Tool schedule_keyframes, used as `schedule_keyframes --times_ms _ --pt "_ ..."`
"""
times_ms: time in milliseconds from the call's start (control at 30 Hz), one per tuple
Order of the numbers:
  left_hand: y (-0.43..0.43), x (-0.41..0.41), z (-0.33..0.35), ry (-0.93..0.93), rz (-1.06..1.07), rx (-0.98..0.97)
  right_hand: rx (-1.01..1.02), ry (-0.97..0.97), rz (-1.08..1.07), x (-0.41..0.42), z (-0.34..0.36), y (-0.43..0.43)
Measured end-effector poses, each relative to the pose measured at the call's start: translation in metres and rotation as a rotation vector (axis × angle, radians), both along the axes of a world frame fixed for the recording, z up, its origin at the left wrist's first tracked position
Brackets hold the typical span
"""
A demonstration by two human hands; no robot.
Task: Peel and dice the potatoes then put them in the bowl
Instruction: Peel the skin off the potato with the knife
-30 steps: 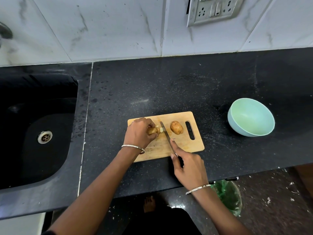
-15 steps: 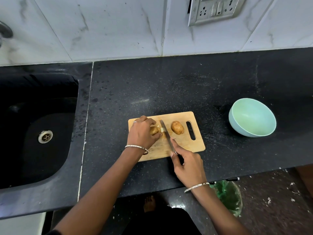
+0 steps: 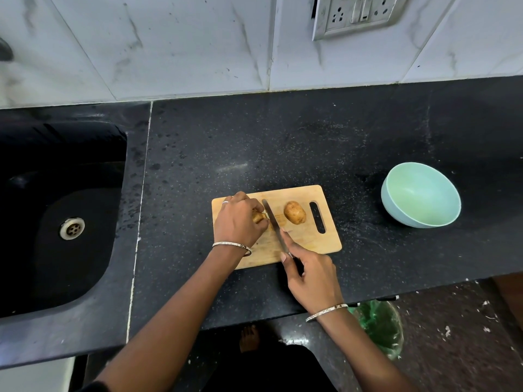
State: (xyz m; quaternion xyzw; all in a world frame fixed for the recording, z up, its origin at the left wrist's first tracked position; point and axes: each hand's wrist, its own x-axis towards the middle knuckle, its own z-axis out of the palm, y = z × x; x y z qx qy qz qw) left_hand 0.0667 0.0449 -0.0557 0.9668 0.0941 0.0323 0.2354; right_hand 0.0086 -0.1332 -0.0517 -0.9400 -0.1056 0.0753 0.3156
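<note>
We see a wooden cutting board (image 3: 307, 240) lying on the black speckled surface (image 3: 283, 142) close to its front edge, its slotted handle end turned toward the right. The left grip (image 3: 239, 219), a bare hand with a ring (image 3: 225, 202) and a thin bangle (image 3: 232, 246) at the wrist, is curled over a small unpeeled potato (image 3: 257, 217) on the left half of the board, holding it down so that only its right end shows past the fingers. The right grip (image 3: 312, 275), also bangled, is closed round the dark handle of a kitchen knife (image 3: 273, 222) at the board's front edge, with the forefinger stretched along the back of the blade. The blade runs away from us across the board and sits right against the exposed end of the held potato; we cannot tell how deep it has gone in. A second whole potato (image 3: 295, 212), still in its brown skin, rests on the board just right of the blade, between it and the handle slot. The pale green bowl (image 3: 396, 213) stands on the surface well apart from the board, toward the right edge, with nothing in it. At the left end a black sink (image 3: 70, 278) with a metal drain (image 3: 72, 228) is set into the surface. A switch and socket plate (image 3: 358, 15) hangs on the tiled wall behind, and a green bin bag (image 3: 382, 326) shows below the front edge.
</note>
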Motion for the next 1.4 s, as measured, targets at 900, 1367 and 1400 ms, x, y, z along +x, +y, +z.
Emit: schedule_keyframes --times_ms 900,1367,1400 --pt "-0.006 0.0 0.0 0.016 0.087 -0.055 -0.076 0.003 0.055 0.014 -0.006 0.003" --pt "-0.01 0.002 -0.003 -0.003 0.161 -0.078 -0.364 -0.159 0.143 -0.005 -0.003 -0.011" --pt "-0.01 0.002 -0.004 -0.004 0.162 -0.073 -0.406 -0.194 0.144 -0.008 -0.004 -0.013"
